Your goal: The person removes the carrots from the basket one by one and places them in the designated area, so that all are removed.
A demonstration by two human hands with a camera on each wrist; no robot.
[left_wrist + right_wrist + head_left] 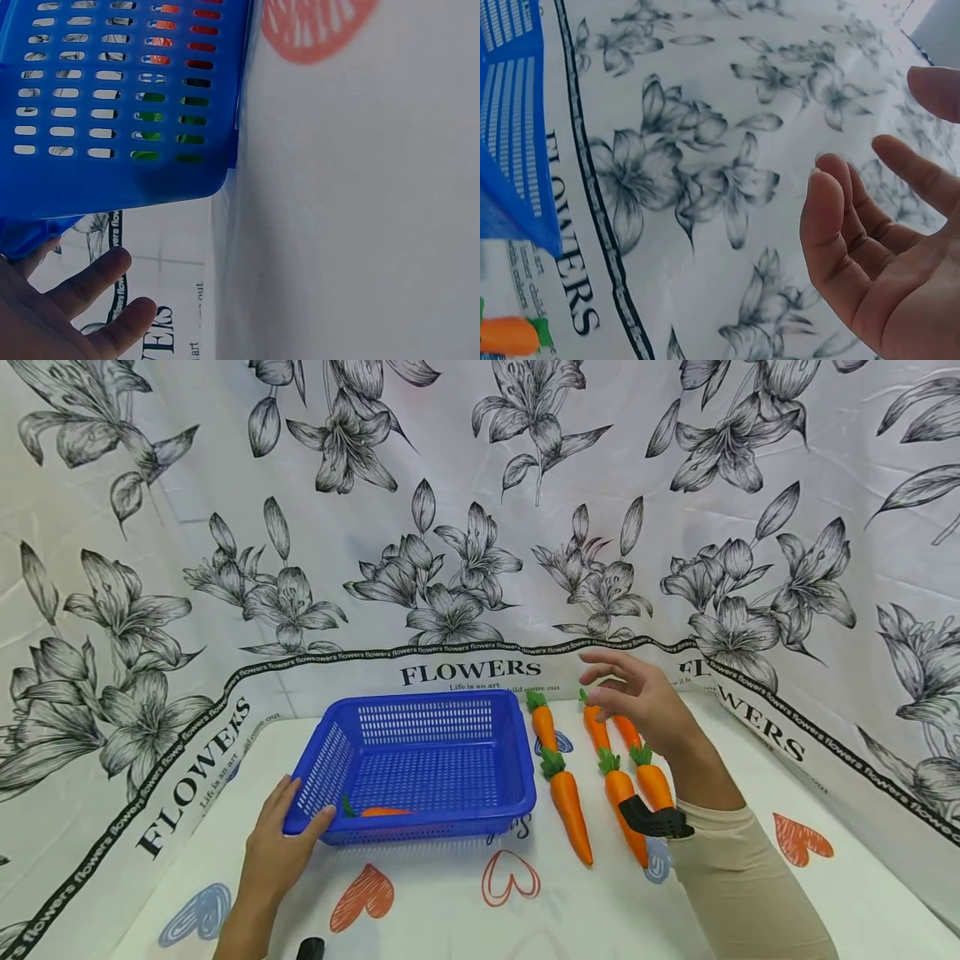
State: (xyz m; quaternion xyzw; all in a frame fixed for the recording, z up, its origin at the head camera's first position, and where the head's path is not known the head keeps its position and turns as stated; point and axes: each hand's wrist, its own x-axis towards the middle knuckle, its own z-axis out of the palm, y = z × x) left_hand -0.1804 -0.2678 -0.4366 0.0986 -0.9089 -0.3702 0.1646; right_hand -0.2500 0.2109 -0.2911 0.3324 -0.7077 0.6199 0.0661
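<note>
A blue perforated plastic basket (pixel 427 768) stands on the table, with an orange carrot (pixel 386 812) lying inside near its front wall. My left hand (pixel 281 839) rests at the basket's front left corner, its thumb by the front rim. In the left wrist view, two fingers (pixel 90 289) of it extend free beside the basket wall. Several carrots (pixel 572 818) with green tops lie in rows to the right of the basket. Above the far ones hovers my right hand (pixel 637 697), fingers loosely bent and holding nothing; it partly hides a carrot (pixel 627 733).
A white cloth printed with black flowers (pixel 450 585) hangs behind and around the table (pixel 442 910). Printed hearts mark the tabletop. A small black object (pixel 311 948) shows at the bottom edge, and a black strap (pixel 656 820) sits on the right wrist.
</note>
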